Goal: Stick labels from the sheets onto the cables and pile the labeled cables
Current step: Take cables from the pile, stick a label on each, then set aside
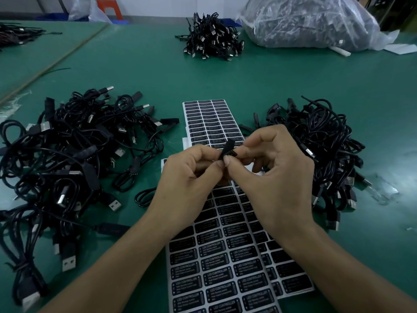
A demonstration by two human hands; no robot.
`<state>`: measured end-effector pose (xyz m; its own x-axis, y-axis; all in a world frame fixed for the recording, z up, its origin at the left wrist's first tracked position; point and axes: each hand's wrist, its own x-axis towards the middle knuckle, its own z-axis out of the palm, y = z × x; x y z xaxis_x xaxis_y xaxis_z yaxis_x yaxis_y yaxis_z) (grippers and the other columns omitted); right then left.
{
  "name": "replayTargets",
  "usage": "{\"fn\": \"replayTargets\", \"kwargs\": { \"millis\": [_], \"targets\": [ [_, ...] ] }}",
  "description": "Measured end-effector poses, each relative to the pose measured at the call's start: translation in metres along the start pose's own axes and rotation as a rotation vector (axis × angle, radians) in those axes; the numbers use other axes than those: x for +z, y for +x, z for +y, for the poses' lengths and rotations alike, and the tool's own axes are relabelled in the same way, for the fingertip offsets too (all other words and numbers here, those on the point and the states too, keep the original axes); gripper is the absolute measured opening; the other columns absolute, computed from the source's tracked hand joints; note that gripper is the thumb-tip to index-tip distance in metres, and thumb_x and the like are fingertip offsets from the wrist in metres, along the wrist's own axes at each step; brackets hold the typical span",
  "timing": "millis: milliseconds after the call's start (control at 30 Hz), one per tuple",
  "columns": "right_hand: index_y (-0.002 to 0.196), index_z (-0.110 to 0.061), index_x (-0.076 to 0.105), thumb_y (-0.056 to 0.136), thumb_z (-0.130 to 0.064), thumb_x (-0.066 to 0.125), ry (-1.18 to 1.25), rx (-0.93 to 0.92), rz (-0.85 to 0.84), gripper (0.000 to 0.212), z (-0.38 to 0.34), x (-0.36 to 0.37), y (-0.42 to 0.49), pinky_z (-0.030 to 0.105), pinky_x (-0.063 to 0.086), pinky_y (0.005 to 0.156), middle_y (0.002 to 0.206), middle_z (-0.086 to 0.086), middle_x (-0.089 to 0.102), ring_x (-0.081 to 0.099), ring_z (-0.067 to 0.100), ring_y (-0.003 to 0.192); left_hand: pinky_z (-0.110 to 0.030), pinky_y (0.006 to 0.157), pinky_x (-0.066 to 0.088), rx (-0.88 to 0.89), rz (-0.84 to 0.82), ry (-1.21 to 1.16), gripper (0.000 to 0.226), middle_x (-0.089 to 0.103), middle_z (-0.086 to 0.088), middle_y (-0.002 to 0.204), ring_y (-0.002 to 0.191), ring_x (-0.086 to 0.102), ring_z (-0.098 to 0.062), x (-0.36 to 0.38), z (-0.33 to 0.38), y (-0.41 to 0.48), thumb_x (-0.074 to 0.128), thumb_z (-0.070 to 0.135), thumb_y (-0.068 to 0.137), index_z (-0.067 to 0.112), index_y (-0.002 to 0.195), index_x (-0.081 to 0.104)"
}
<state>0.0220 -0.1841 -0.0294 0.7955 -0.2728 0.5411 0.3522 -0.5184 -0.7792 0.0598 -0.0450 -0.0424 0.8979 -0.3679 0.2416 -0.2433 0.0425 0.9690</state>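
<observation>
Both hands meet above the label sheets. My left hand [189, 177] pinches a small black controller block [228, 148] of a cable between thumb and fingers. My right hand [277, 168] pinches the same block from the right, thumb on its underside. The cable's loop [144, 196] hangs down to the table left of my left wrist. A near sheet of black "LED CONTROLLER" labels [216, 263] lies under my forearms. Another label sheet [209, 120] lies beyond my hands.
A big heap of black USB cables [67, 159] covers the green table [225, 77] on the left. Another cable heap [325, 154] lies on the right. A smaller cable pile [212, 37] and a clear bag of cables [309, 21] sit at the back.
</observation>
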Motion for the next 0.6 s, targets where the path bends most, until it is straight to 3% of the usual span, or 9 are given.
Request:
{"fn": "replayTargets", "kwargs": {
  "millis": [367, 533, 600],
  "targets": [
    [0.094, -0.028, 0.057, 0.077, -0.010, 0.084, -0.048, -0.070, 0.011, 0.036, 0.0025, 0.0002, -0.0017, 0.006, 0.043, 0.065, 0.079, -0.018, 0.065, 0.062, -0.006, 0.076, -0.014, 0.067, 0.054, -0.020, 0.005, -0.025, 0.015, 0.077, -0.001, 0.077, 0.071, 0.073, -0.008, 0.0003, 0.0007, 0.0008, 0.057, -0.002, 0.097, 0.006, 0.090, 0.068],
    [0.101, -0.034, 0.055, 0.071, -0.026, 0.089, -0.162, -0.075, 0.066, 0.046, 0.0071, -0.0046, 0.0041, 0.009, 0.042, 0.070, 0.091, -0.003, 0.054, 0.051, 0.006, 0.078, -0.016, 0.068, 0.055, -0.021, 0.024, 0.027, 0.019, 0.077, 0.000, 0.077, 0.072, 0.073, -0.008, -0.0018, -0.0034, 0.0000, 0.057, 0.000, 0.098, 0.013, 0.091, 0.069],
    [0.104, -0.035, 0.055, 0.072, -0.028, 0.088, -0.154, -0.055, 0.058, 0.047, 0.0086, -0.0048, 0.0046, 0.011, 0.042, 0.070, 0.091, -0.005, 0.053, 0.051, 0.008, 0.079, -0.017, 0.068, 0.055, -0.016, 0.028, 0.046, 0.020, 0.077, 0.001, 0.077, 0.073, 0.073, -0.009, -0.0022, -0.0043, -0.0002, 0.057, 0.001, 0.098, 0.016, 0.092, 0.069]
  ]
}}
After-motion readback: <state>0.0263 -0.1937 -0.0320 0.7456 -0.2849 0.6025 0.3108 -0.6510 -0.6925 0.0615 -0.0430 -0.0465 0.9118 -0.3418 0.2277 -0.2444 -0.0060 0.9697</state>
